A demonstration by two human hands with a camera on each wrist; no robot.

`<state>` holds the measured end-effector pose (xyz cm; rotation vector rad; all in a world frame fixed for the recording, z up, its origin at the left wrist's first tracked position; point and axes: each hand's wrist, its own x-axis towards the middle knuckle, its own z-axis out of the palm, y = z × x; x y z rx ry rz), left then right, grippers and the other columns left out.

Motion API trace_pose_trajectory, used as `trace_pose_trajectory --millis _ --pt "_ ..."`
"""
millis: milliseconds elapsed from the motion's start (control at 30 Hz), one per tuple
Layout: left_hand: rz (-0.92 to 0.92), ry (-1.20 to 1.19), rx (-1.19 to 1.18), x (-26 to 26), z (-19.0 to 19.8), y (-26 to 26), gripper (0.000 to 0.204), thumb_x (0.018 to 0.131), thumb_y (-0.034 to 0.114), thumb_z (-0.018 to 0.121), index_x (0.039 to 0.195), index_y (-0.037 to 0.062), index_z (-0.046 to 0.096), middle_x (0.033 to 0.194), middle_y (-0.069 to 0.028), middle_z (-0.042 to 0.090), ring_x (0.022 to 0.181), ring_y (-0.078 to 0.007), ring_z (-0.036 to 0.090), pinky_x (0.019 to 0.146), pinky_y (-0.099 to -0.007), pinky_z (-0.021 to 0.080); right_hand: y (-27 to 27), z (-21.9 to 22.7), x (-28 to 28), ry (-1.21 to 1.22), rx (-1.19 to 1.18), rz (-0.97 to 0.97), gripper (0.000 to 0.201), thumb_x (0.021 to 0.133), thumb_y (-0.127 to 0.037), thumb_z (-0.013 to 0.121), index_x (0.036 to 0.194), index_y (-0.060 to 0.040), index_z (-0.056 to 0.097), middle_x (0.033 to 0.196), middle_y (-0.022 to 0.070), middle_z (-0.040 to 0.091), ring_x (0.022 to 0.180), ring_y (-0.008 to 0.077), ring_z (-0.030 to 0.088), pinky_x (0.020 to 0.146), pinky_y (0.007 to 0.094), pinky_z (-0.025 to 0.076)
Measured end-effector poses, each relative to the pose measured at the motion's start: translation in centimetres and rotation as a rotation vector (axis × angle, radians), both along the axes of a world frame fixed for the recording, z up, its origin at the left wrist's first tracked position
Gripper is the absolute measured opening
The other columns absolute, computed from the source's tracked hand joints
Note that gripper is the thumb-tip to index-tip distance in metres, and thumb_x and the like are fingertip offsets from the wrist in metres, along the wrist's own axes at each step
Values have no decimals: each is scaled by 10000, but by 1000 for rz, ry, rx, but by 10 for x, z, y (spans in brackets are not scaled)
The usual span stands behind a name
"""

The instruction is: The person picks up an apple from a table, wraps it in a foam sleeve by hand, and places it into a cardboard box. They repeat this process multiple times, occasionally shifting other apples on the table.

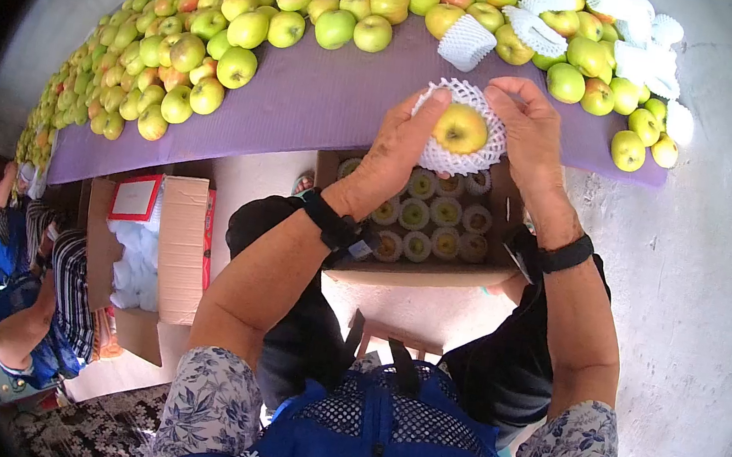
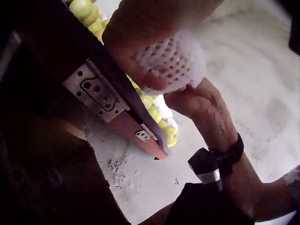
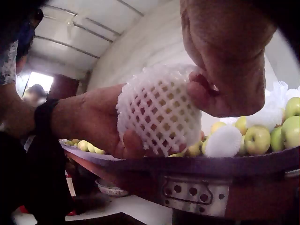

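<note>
A yellow-green apple (image 1: 462,130) sits in a white foam net (image 1: 458,163), its top showing through the net's opening. My left hand (image 1: 398,148) holds it from the left, with the thumb along the net's rim. On the other side, my right hand (image 1: 533,138) pinches the edge of the net. The right wrist view shows the mesh of the foam net (image 3: 161,112) stretched round the fruit, with left fingers (image 3: 132,144) beneath it. Both hands are raised at the near edge of the purple-covered table (image 1: 347,87).
Loose apples (image 1: 190,53) are heaped along the table, with more white foam nets (image 1: 646,67) at the right. Below my hands stands a cardboard box (image 1: 433,279) of netted apples. An open carton (image 1: 178,250) is at the left, near another person (image 1: 26,313). A wall (image 1: 714,256) rises on the right.
</note>
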<state>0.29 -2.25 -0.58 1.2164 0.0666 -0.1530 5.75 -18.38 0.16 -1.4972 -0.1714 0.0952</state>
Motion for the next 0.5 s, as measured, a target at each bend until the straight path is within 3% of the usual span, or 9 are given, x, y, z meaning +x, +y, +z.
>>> trace_pose_trajectory --millis 100,167,233,300,367,500 --pt "-80 -69 -132 -2 2 -3 322 960 341 512 1109 57 542 938 -55 632 741 -123 641 496 -264 522 -1 0 -1 12 17 -12 119 910 -117 621 991 -31 622 843 22 641 701 50 570 592 188 466" --pt "-123 -80 -131 0 1 -1 362 979 377 463 1144 60 522 995 -68 631 828 -147 645 568 -283 526 -2 -3 0 14 58 -6 112 912 -125 618 980 -35 624 829 13 635 682 43 561 570 186 460" --pt "-115 -60 -153 2 0 2 360 969 366 490 1144 54 523 990 -63 629 821 -139 643 580 -277 533 -3 -6 -2 -26 -24 29 153 896 -163 616 944 -18 617 747 23 625 566 52 548 416 206 430" --pt "-101 -35 -178 2 0 2 359 959 355 518 1144 47 523 985 -58 626 815 -131 641 593 -270 539 -2 -7 -3 -13 -23 32 162 897 -177 615 932 -19 616 734 17 619 542 47 535 390 205 415" --pt "13 -24 -188 4 1 1 372 962 363 512 1138 36 528 1001 -61 623 879 -137 630 720 -278 533 -1 -6 -4 -4 -22 37 174 898 -192 615 920 -20 615 722 11 612 517 43 522 364 204 399" --pt "25 -20 -209 2 4 3 375 967 367 502 1125 29 535 1008 -64 624 916 -138 621 805 -281 509 3 -5 -6 -2 -18 33 174 902 -194 612 900 -20 617 717 5 610 519 40 519 381 200 408"
